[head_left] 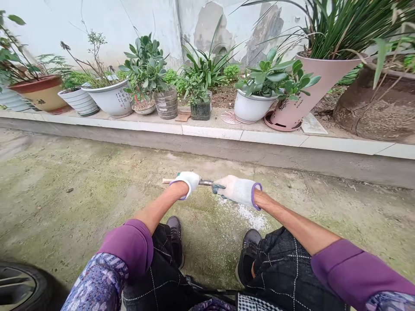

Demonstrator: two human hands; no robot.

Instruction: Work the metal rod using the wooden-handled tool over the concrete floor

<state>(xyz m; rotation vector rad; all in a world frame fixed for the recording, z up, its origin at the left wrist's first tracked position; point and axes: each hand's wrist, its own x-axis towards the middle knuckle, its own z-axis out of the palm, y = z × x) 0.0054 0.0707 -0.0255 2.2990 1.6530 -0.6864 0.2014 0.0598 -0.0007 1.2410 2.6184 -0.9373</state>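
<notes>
A thin rod (205,182) lies level between my two hands, its pale end poking out on the left and a silvery, ridged metal stretch showing in the middle. My left hand (188,181), in a white work glove with a purple cuff, is closed round the rod's left part. Closed over the right end is my right hand (235,189), in a matching glove with grey-green fingertips. That hand hides whatever the rod's right end looks like. White powder (254,217) is scattered on the ground below my right hand.
A low tiled ledge (210,131) runs across ahead, bearing several potted plants, among them a white pot (254,106) and a tall pink pot (308,86). Mossy concrete (81,185) lies underfoot, between my shoes (251,246). A wheel (19,287) stands at lower left.
</notes>
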